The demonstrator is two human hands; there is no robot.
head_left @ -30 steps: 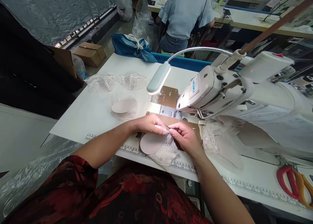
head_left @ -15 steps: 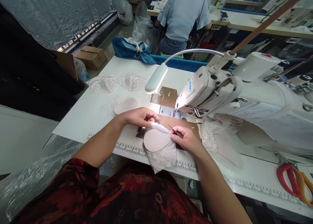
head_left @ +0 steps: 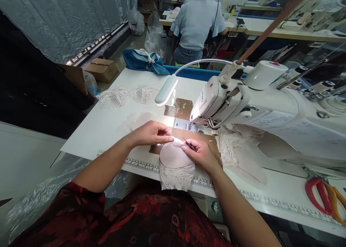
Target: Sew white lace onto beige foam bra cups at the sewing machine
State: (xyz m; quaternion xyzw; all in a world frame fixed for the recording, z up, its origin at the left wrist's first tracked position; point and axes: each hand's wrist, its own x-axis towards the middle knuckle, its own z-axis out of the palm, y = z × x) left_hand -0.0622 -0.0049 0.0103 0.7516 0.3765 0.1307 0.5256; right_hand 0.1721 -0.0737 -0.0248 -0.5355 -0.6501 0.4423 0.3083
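A pale oval bra cup (head_left: 174, 156) with white lace (head_left: 175, 176) hangs between my hands over the table's front edge. My left hand (head_left: 154, 133) pinches the lace along its upper left edge. With fingers closed, my right hand (head_left: 201, 155) grips the upper right edge and also holds a thin dark pointed tool (head_left: 190, 145), its tip up and leftward; its exact kind is unclear. Just beyond the hands stands the sewing machine (head_left: 211, 95), its needle plate (head_left: 181, 124) lit by a lamp (head_left: 166, 90).
Lace cups (head_left: 115, 97) lie at the back left, and a pale cup piece (head_left: 143, 120) behind my left forearm. More lace (head_left: 228, 149) sits under the machine arm. Red- and orange-handled scissors (head_left: 320, 196) rest at the right. A person (head_left: 193, 27) sits beyond the table.
The cup's top edge is now more level and its lace hangs wider below. My right hand has shifted slightly left with the tool. The whole view has shifted a little.
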